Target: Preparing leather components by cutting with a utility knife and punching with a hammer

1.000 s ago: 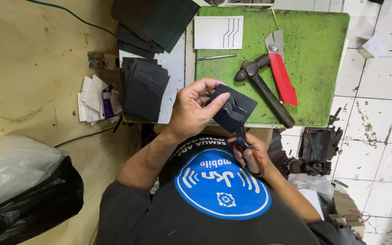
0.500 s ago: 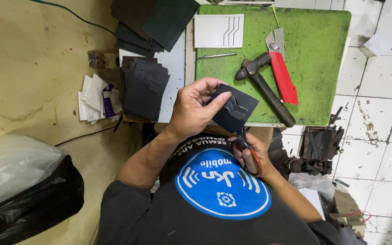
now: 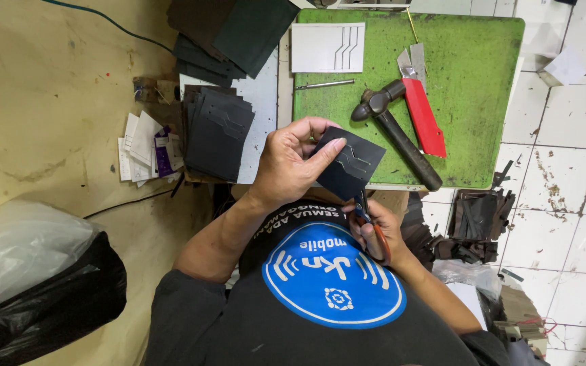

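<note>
Over a green cutting mat (image 3: 483,81) and white tiled floor (image 3: 564,176), we pinch a dark leather card-holder piece (image 3: 350,163) in our left hand (image 3: 293,163) — raised clear so our right hand (image 3: 378,230), clamped on orange-handled scissors (image 3: 371,227), meets its lower edge.

Green cutting mat (image 3: 469,61) on bench beyond left hand (image 3: 293,163). Hammer (image 3: 395,132) and red utility knife (image 3: 423,112) lying just right of it. White template (image 3: 328,47) further off. Stack of dark cut pieces (image 3: 218,132) to left. Black bag (image 3: 42,305) on floor, far left.
</note>
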